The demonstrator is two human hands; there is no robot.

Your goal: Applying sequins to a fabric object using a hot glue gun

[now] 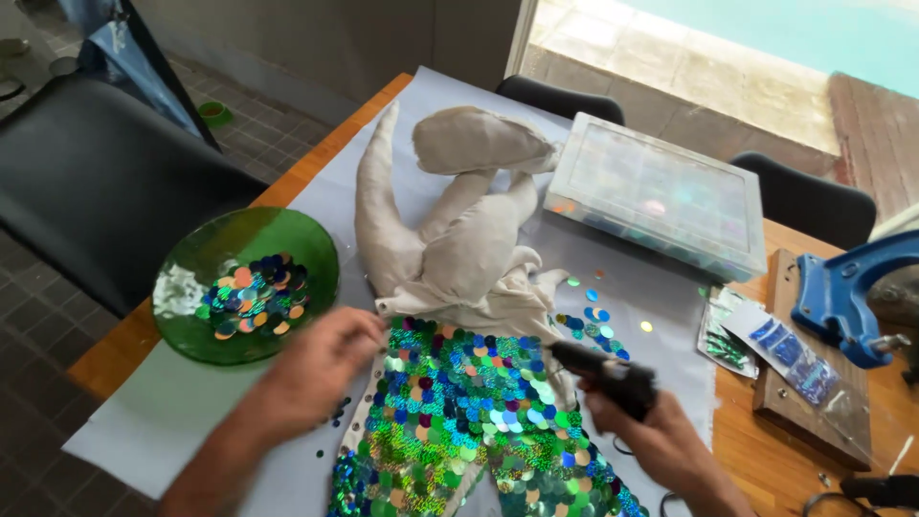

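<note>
A stuffed beige fabric figure (pixel 459 230) lies on a pale sheet (pixel 163 412) on the table. Its lower part (pixel 459 412) is covered in shiny green, blue and orange sequins. My left hand (pixel 321 369) rests on the left edge of the sequined part, fingers pressing the fabric. My right hand (pixel 661 436) grips a black glue gun (pixel 603 373), whose nozzle points left at the sequined area's upper right edge. A green glass bowl (pixel 191 287) holding several loose sequins stands to the left.
A clear compartment box (pixel 661 196) of sequins sits at the back right. Loose sequins (pixel 589 321) lie beside the figure. Small plastic bags (pixel 785 354) and a blue press tool (pixel 847 292) on a wooden board are at the right. Black chairs surround the table.
</note>
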